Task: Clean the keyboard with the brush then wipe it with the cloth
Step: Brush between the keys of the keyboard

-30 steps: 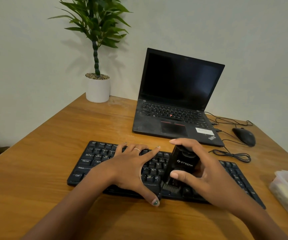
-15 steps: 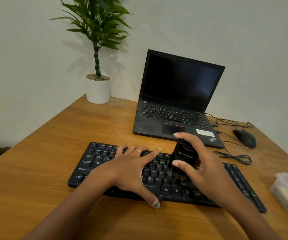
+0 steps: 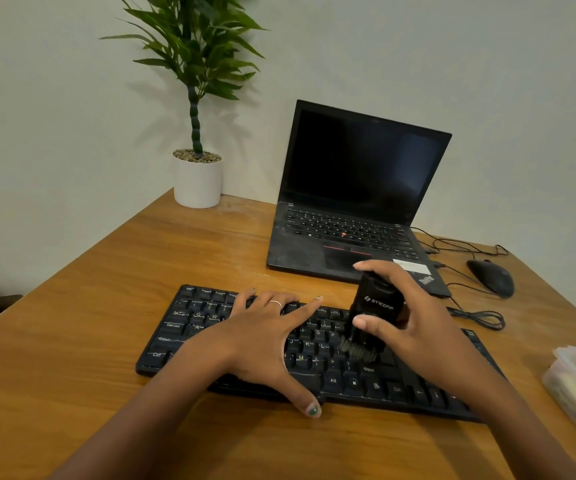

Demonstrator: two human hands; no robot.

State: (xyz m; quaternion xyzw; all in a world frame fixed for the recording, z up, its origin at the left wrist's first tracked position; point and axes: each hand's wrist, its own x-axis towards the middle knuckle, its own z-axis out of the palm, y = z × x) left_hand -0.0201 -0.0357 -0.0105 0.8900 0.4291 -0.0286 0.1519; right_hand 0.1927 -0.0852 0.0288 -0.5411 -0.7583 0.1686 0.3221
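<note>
Brush (image 3: 373, 315) shifted nearer on keyboard (image 3: 189, 327), between hands.

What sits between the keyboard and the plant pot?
Nothing: in the head view, only bare table lies between the keyboard and the plant pot.

We see a black keyboard (image 3: 189, 320) with pale lettering on a warm orange-brown wooden table (image 3: 113, 306) with darker grain streaks. The brush (image 3: 374, 308) is black with a small white logo and dark grey bristles. Behind stand a black laptop (image 3: 359, 188) with a red dot among its keys, a black mouse (image 3: 490, 277), and a green-leaved plant (image 3: 200, 50) in a plain white pot (image 3: 198, 183). The wall is pale grey-green.
</note>
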